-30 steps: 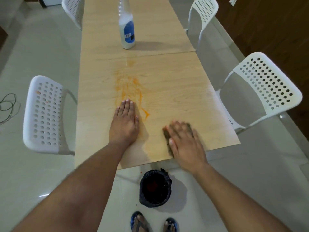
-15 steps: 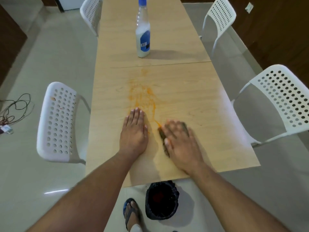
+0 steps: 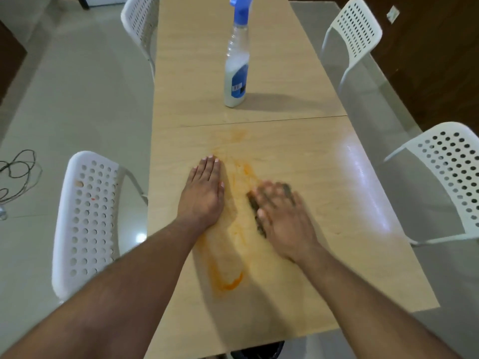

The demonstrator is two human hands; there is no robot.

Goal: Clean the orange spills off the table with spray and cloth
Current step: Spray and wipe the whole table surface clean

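Observation:
A long light wooden table carries an orange smear that runs from its middle toward me and ends in a thick orange streak. My left hand lies flat on the wood, fingers together, just left of the smear. My right hand presses a dark cloth onto the smear; the hand is blurred and covers most of the cloth. A spray bottle with a blue trigger and blue label stands upright farther up the table, beyond both hands.
White perforated chairs stand at the left, far left, right and far right. A dark bin peeks out under the near table edge. Black cables lie on the tiled floor at the left.
My right hand with the cloth has slid left onto the smear and toward my left hand. The view has shifted forward, so more table and an orange streak near me show.

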